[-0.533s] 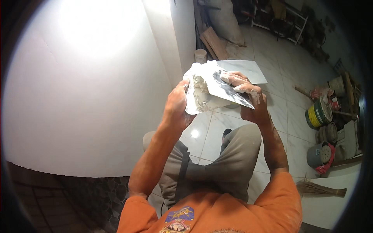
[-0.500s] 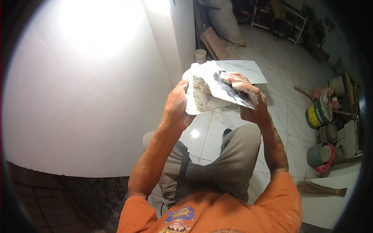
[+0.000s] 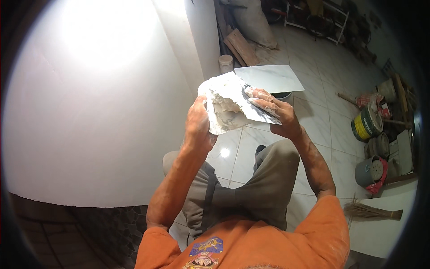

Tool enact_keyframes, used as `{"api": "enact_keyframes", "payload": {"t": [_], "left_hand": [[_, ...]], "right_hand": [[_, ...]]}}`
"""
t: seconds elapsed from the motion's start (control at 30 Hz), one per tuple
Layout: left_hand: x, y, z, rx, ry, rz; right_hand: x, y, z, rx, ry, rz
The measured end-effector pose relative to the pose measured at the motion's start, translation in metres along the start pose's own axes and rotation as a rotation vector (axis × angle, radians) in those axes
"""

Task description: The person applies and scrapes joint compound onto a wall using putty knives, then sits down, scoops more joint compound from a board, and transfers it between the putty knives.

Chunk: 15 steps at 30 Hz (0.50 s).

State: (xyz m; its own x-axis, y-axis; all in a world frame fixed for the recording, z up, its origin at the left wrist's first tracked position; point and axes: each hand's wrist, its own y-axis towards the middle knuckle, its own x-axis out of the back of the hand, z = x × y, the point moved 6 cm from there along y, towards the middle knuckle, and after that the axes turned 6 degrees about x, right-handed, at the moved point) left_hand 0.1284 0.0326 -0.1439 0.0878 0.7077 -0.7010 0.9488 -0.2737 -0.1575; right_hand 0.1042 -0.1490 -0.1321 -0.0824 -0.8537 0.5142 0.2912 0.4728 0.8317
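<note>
My left hand (image 3: 196,123) is closed on the left edge of a flat, pale putty board (image 3: 218,129). Wet grey-white putty (image 3: 227,106) lies on the board. In my right hand (image 3: 280,114) is a thin, flat, white spreader (image 3: 236,80) with dark smears, its fingers pressed over the top and the thumb side beneath. The spreader lies tilted over the right part of the board, its long edge against the putty. White paste coats the fingers of my right hand. The undersides of both tools are hidden.
Beyond my hands, a white sheet (image 3: 273,77) rests over a bucket (image 3: 286,95). A smooth white wall (image 3: 98,121) rises at left. A small tub (image 3: 225,61), planks (image 3: 241,47) and a sack (image 3: 254,22) stand behind. At right are a green-yellow pail (image 3: 367,125), a grey bucket (image 3: 368,172) and a broom (image 3: 371,211).
Both hands have shifted slightly left with the tools. The spreader has slid leftward and tilted, and the putty now lies spread more broadly along its edge. More of the bucket shows.
</note>
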Motion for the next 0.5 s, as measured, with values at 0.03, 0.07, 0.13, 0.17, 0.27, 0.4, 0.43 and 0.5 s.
{"api": "enact_keyframes", "payload": {"t": [0.03, 0.07, 0.13, 0.17, 0.27, 0.4, 0.43, 0.5], "left_hand": [[0.003, 0.002, 0.001, 0.001, 0.001, -0.002], [0.007, 0.005, 0.001, -0.008, 0.013, 0.006], [0.01, 0.005, -0.001, -0.014, 0.026, 0.012], [0.012, 0.005, -0.004, -0.054, 0.059, -0.006], [0.008, 0.0, -0.013, -0.127, 0.103, 0.046], [0.006, -0.007, -0.021, -0.162, 0.108, 0.057], [0.01, -0.008, -0.022, -0.161, 0.113, 0.053], [0.015, -0.006, -0.018, -0.095, 0.053, 0.047]], "right_hand": [[0.0, -0.001, -0.001, -0.001, 0.001, -0.001], [-0.001, -0.001, -0.004, -0.012, -0.029, 0.018], [-0.003, -0.003, -0.01, -0.025, -0.058, 0.035], [-0.007, -0.007, -0.016, -0.011, -0.135, 0.076], [-0.017, -0.033, -0.033, -0.078, -0.234, 0.086], [-0.011, -0.07, -0.071, -0.73, 0.274, -0.234], [-0.008, -0.055, -0.056, -0.769, 0.366, -0.298], [-0.001, -0.045, -0.046, -0.845, 0.313, -0.227]]}}
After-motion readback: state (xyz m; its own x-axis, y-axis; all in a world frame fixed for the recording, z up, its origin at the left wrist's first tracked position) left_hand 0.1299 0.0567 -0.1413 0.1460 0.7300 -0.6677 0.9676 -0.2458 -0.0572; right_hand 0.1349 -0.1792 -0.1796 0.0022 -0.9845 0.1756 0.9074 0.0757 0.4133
